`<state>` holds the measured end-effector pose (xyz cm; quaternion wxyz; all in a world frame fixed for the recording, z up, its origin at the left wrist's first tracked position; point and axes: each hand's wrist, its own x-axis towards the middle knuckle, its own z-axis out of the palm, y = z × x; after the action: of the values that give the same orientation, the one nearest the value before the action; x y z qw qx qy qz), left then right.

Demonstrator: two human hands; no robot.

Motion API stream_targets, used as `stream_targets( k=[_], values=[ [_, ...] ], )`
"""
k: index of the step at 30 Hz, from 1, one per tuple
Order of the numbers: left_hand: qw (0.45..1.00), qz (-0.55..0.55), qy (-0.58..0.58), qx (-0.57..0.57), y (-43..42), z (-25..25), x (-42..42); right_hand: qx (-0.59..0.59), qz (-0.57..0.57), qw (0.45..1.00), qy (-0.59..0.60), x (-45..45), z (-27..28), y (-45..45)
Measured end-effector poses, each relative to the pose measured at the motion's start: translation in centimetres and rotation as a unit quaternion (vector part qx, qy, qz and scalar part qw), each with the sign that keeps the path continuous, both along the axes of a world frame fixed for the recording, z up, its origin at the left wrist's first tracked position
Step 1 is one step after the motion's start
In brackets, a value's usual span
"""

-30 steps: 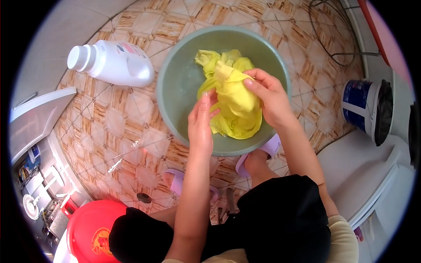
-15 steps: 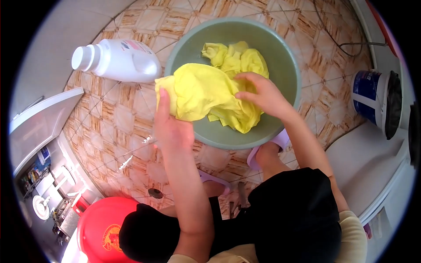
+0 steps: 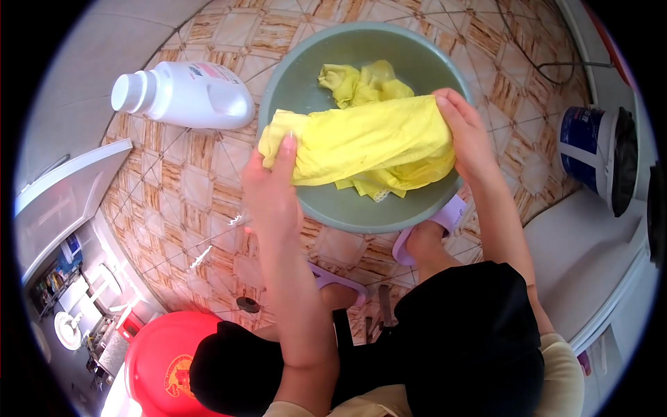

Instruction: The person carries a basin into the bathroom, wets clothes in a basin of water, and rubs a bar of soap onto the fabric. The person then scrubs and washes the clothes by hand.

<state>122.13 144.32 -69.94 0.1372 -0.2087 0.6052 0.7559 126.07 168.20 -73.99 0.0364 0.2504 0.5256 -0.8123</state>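
A yellow garment is stretched sideways between my hands above a grey-green basin. My left hand pinches its paler end, thumb on top, over the basin's left rim. At the other end, my right hand grips the cloth near the right rim, some of its fingers hidden behind the fabric. The garment's lower folds hang into the basin, where a lace-like edge shows. Behind it, more crumpled yellow cloth lies in the basin; whether it is the same piece I cannot tell.
A white detergent bottle lies on the tiled floor left of the basin. At the right stands a blue and white bucket. A red round object is at lower left, and lilac slippers are by the basin's near side.
My right hand has moved right and taken hold of the garment's far end. The cloth, bunched before, is now pulled out flat and wide between both hands.
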Motion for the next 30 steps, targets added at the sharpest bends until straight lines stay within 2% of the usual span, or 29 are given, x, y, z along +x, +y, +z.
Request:
stream_targets(
  k=[2,3,5,6,8,9,11,13,15,17,18,20,21,23,25,27,30],
  values=[
    [1.000,0.016,0.017,-0.005,0.3,-0.2,0.0,0.132,0.059,0.990,-0.006,-0.2,-0.8,0.0],
    [0.999,0.031,0.032,-0.009,0.4,-0.2,0.0,0.130,0.059,0.990,-0.007,-0.3,-0.9,0.0],
    [0.998,0.044,0.035,-0.015,0.6,-0.2,0.1,0.307,0.137,0.941,-0.033,-0.6,-1.0,-0.1],
    [0.997,0.057,0.039,-0.018,0.7,-0.2,0.1,0.307,0.136,0.941,-0.033,-0.7,-1.0,-0.5],
    [0.997,0.052,0.049,-0.022,1.1,0.1,0.1,0.506,0.098,0.840,0.169,-1.0,-0.9,-1.6],
    [0.997,0.047,0.059,-0.025,1.3,0.2,0.1,0.506,0.097,0.840,0.169,-1.1,-0.2,-2.3],
    [0.996,0.038,0.075,-0.023,1.8,0.4,0.3,0.263,0.203,0.930,0.159,-1.2,1.6,-3.8],
    [0.995,0.027,0.090,-0.021,2.1,0.5,0.4,0.280,0.216,0.924,0.149,-1.3,0.9,-5.4],
    [0.988,0.066,0.107,0.085,1.7,0.8,0.2,0.295,0.229,0.917,0.139,-1.1,-0.1,-5.7],
    [0.988,0.044,0.129,0.076,1.2,1.3,0.0,0.275,0.227,0.924,0.137,-1.5,-1.1,-5.4],
    [0.987,0.072,0.112,0.090,1.1,1.5,0.0,0.272,0.226,0.925,0.138,-1.4,-0.9,-5.1],
    [0.986,0.099,0.094,0.101,0.6,1.5,-0.1,0.236,0.263,0.928,0.116,-1.4,0.0,-4.3],
    [0.982,0.096,0.077,0.145,0.1,1.1,-0.2,0.234,0.261,0.929,0.115,-1.4,0.3,-4.2],
    [0.976,0.091,0.059,0.190,-0.5,1.0,-0.4,0.126,0.212,0.967,0.070,-1.2,0.8,-3.9],
    [0.967,0.051,0.009,0.251,-0.8,1.1,-0.4,0.098,0.208,0.971,0.059,-1.1,0.9,-3.2],
    [0.972,0.041,0.009,0.230,-0.6,1.1,-0.3,0.071,0.206,0.975,0.048,-1.0,0.8,-2.7],
    [0.979,0.036,0.019,0.202,-0.2,1.0,-0.3,0.080,0.156,0.979,0.101,-0.9,0.5,-2.3]
  ],
)
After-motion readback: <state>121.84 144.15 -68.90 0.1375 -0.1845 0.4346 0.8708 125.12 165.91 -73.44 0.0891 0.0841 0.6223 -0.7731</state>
